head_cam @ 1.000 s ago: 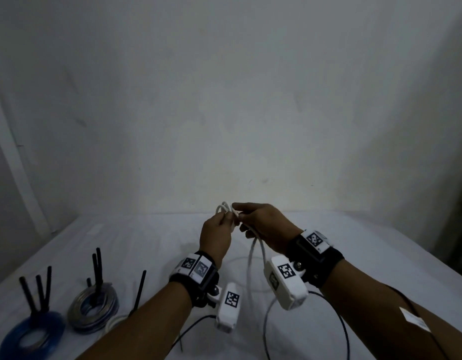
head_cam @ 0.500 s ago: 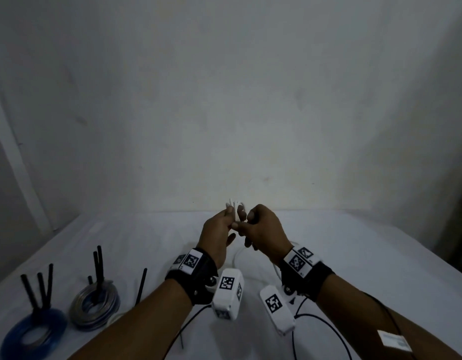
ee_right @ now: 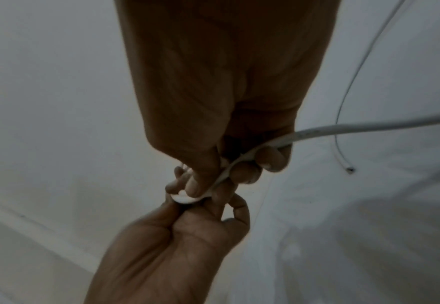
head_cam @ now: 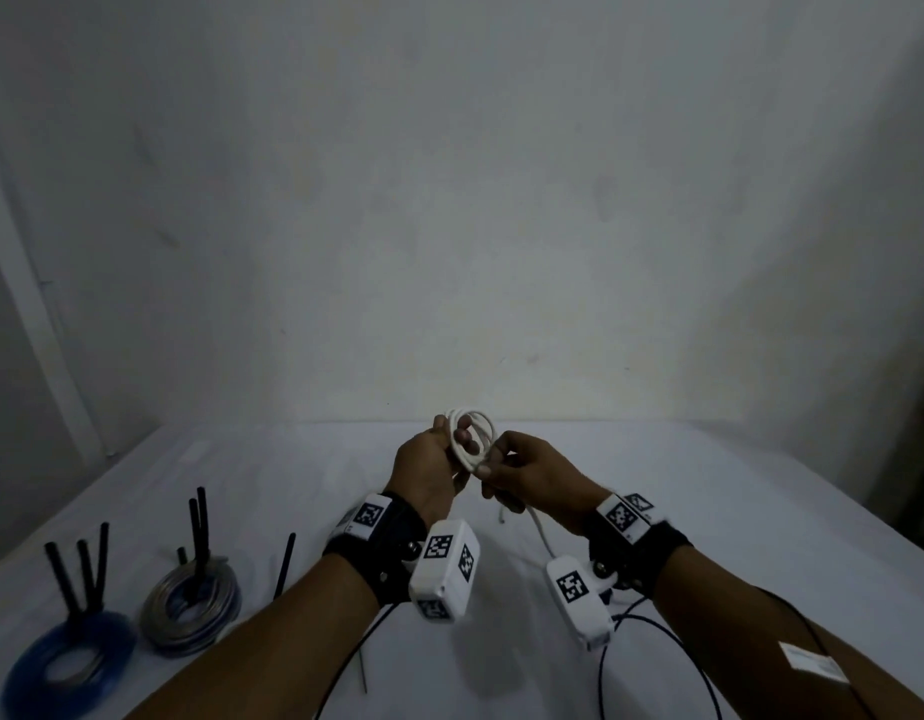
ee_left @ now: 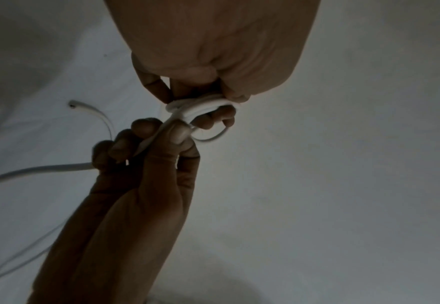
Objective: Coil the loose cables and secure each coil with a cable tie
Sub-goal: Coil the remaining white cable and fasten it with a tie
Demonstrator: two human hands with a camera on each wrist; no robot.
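Observation:
A white cable [head_cam: 470, 434] is wound in a few small loops around the fingers of my left hand [head_cam: 452, 440], which grips the coil [ee_left: 203, 108] above the table. My right hand [head_cam: 493, 462] is right beside it and pinches the cable [ee_right: 317, 130] where it leaves the coil [ee_right: 187, 198]. The cable runs through the right hand's curled fingers [ee_left: 146, 127] and trails down toward the table [head_cam: 540, 532]. Its loose end [ee_left: 72, 102] lies on the white cloth.
At the front left lie a blue coil [head_cam: 65, 662] and a grey coil [head_cam: 192, 610], each with black cable ties standing up from it. One black tie [head_cam: 284, 563] lies separately nearby. Thin black wires [head_cam: 657, 646] hang from the wrist cameras. A wall rises behind the white table [head_cam: 735, 511].
My right hand has swung around the left hand's fingers with the white cable. The loops now stand out wider above both hands, and less cable hangs below.

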